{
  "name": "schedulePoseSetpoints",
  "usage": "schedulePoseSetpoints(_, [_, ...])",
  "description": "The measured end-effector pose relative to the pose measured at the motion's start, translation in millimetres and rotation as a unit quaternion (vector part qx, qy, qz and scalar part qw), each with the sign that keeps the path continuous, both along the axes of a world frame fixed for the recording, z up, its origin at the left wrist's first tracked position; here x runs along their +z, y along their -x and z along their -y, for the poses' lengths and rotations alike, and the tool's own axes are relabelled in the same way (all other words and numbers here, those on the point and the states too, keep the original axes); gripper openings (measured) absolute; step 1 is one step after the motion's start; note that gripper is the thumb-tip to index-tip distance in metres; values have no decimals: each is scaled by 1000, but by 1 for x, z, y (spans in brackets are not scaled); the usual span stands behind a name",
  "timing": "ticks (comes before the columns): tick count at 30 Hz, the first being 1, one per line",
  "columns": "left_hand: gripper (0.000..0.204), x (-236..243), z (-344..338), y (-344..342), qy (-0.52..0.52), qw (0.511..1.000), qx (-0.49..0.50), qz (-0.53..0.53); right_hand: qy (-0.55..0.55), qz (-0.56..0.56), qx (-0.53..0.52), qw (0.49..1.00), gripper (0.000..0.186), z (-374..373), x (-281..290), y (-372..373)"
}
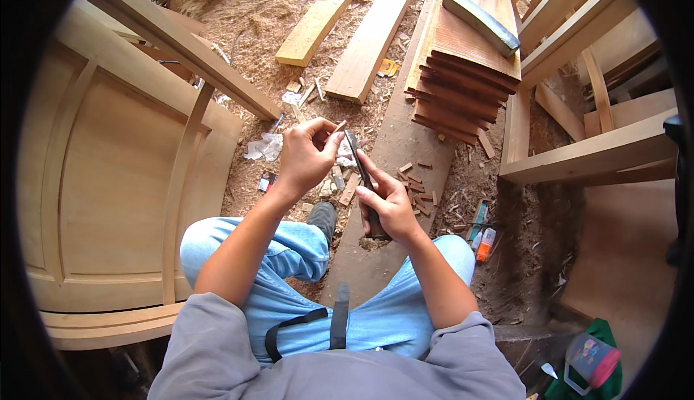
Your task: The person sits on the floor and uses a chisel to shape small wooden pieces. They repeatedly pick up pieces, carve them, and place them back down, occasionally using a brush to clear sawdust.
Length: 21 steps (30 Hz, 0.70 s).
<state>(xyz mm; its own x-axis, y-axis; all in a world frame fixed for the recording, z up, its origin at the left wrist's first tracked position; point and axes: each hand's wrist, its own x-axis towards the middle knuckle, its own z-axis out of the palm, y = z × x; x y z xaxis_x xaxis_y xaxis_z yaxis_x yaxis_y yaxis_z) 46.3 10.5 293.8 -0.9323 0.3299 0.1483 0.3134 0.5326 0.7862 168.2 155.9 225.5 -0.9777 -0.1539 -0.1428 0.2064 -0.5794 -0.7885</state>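
Lap: light-blue denim trousers point(408, 313), knees apart. Right hand point(390, 201): fingers curled closed around a long, narrow, dark tool point(359, 165), thumb laid along it; tool's tip points up and away. Left hand point(307, 155): just beyond, thumb and fingertips pinched together on a small, thin brown wooden stick point(341, 126). Stick is held above the ground, just beside the tool's tip; cannot tell whether they touch.

Below, on a wide grey-brown board point(390, 150): loose pile of short reddish-brown wood offcuts point(419, 186). To its right, an orange-and-white container point(486, 244); to its left, a small black, white and red box point(267, 181). Both appear printed; lettering too small to read.

Farther: stack of reddish-brown boards point(470, 74), a long grey-white block point(481, 24) on top. Left of the stack, two pale wooden planks point(376, 38) lie on shavings point(253, 38).
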Motion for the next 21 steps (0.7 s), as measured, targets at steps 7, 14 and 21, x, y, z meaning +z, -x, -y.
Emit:
schedulePoseSetpoints(7, [10, 0, -3, -5, 20, 1000, -12, -18, 22, -3, 12, 1000, 67, -8, 0, -2])
schedulePoseSetpoints(14, [8, -3, -4, -5, 21, 998, -18, -57, 51, 8, 21, 998, 68, -16, -1, 0])
schedulePoseSetpoints(21, [6, -6, -2, -2, 75, 987, -45, -137, 120, 69, 34, 990, 65, -7, 4, 5])
